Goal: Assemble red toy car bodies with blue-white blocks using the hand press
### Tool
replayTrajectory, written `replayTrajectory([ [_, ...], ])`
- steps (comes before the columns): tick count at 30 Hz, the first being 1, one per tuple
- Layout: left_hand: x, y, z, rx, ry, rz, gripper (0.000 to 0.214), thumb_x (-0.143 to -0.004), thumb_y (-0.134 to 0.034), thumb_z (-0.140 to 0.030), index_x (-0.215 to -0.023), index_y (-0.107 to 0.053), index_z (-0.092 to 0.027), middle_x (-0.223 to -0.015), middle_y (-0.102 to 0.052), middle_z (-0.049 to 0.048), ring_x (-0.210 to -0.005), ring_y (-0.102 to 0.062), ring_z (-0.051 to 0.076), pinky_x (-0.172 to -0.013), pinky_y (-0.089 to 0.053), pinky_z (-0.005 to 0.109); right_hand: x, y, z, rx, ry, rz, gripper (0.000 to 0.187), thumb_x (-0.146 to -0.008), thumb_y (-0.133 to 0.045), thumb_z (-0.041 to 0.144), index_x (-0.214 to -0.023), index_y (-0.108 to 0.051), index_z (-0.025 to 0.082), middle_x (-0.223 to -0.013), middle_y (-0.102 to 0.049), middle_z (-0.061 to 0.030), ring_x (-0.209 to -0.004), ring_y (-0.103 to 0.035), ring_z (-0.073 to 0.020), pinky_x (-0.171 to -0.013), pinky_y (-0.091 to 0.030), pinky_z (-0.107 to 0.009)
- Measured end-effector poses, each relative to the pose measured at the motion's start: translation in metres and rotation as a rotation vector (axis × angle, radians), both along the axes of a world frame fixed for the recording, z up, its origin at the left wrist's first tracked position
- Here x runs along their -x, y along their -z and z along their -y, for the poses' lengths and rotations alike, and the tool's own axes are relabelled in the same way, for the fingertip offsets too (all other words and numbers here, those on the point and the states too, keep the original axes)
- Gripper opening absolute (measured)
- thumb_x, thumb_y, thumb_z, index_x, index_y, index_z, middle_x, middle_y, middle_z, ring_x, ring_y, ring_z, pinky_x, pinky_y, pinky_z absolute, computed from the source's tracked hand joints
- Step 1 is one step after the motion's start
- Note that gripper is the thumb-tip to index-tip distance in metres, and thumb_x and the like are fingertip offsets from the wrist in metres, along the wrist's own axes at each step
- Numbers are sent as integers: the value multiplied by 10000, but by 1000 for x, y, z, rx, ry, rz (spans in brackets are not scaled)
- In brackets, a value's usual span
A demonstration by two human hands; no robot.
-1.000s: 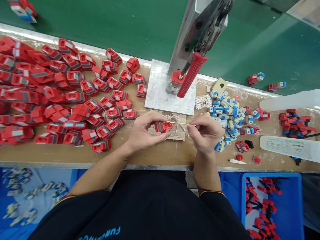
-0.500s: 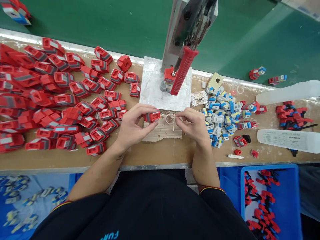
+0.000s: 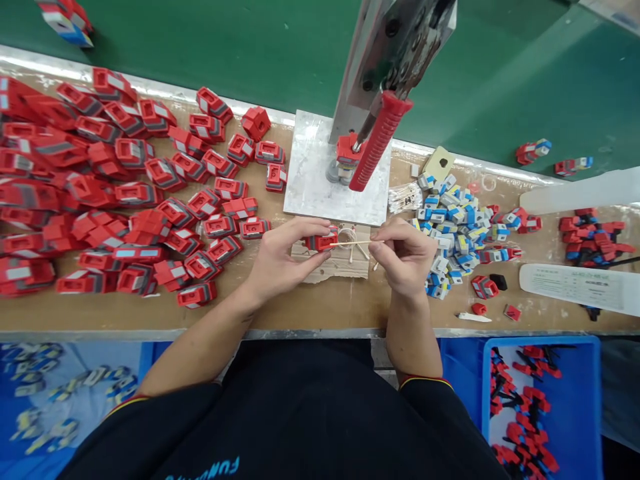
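My left hand (image 3: 283, 257) is closed round a small red and grey plastic toy part (image 3: 321, 241), holding it just above a scrap of cardboard (image 3: 334, 263) on the bench. My right hand (image 3: 404, 253) pinches a thin wooden stick (image 3: 350, 243) that lies level, its tip touching the right side of the red part. A few more sticks and a small clear ring lie on the cardboard under my hands.
A large spread of red parts (image 3: 100, 193) covers the bench on the left. A hand press with a red handle (image 3: 379, 141) stands on a metal plate (image 3: 320, 187) behind my hands. Blue, white and yellow parts (image 3: 453, 223) are heaped at right. A blue bin (image 3: 543, 400) sits below.
Half a second ago my right hand's stick was down at the ring on the cardboard; now the stick is back at the red part, as it was a second ago. My left hand kept hold.
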State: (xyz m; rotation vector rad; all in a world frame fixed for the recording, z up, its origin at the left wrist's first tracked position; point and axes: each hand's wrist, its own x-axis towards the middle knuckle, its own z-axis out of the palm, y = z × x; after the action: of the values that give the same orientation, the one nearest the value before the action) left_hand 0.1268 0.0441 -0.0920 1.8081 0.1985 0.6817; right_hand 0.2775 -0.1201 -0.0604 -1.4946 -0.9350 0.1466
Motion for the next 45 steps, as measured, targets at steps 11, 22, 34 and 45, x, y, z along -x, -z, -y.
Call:
replayTrajectory([
  [11, 0, 0, 0, 0, 5, -12, 219, -897, -846, -237, -1111, -800, -234, -1212, -834, 107, -1130, -804, 258, -1029, -650, 417, 5, 0, -7, 75, -33, 3, 126, -881, -793, 285, -763, -777, 244, -557, -511, 62, -482, -401, -96, -490, -358, -269],
  [22, 1, -2, -1, -23, -12, 2, 223, -888, -841, -214, -1105, -799, -239, -1196, -836, 98, -1114, -804, 251, -1022, -645, 403, 2, -3, -3, 87, -24, 2, 101, -836, -774, 196, -748, -766, 242, -552, -486, 69, -482, -388, -91, -491, -327, -264],
  [34, 0, -4, -3, 37, -44, -26, 162, -892, -830, -274, -1048, -803, -244, -1151, -820, 79, -1100, -779, 248, -1018, -640, 415, -18, -8, 16, 187, 24, 173, 116, -859, -755, 218, -749, -749, 255, -547, -456, 65, -496, -406, -118, -516, -338, -285],
  [45, 1, 6, -15, 247, -77, 40, 325, -878, -907, -269, -1181, -796, -307, -1170, -834, 31, -1104, -810, 242, -1003, -689, 394, -69, -13, 51, 412, 260, 301, 206, -931, -637, 172, -1047, -787, 253, -744, -587, 28, -639, -520, -147, -626, -435, -301],
])
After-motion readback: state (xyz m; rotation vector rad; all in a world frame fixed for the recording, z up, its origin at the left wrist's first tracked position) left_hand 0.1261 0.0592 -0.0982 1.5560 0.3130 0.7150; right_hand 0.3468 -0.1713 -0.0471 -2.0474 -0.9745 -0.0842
